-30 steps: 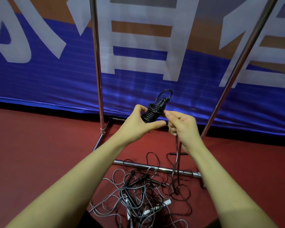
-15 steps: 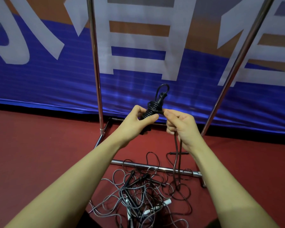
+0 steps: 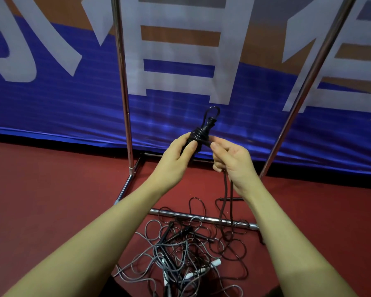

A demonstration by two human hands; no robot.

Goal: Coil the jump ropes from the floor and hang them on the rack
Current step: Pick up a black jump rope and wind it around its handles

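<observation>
Another turn wound on; the bundle has tightened.

Your left hand (image 3: 176, 156) grips the black coiled jump rope (image 3: 199, 133) before the chrome rack (image 3: 124, 103); your right hand (image 3: 231, 159) pinches its tail, feeding more. Grey tangled ropes (image 3: 180, 254) wait below.

Black coiled rope (image 3: 198, 135), dark-red floor (image 3: 51, 189), blue-white-brown banner (image 3: 73, 103)

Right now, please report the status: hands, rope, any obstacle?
Left hand grips the coiled black rope. Right hand pinches its loose strand, tail hanging to the floor. Tangled ropes lie across the rack base bar. Nothing hung yet.
</observation>
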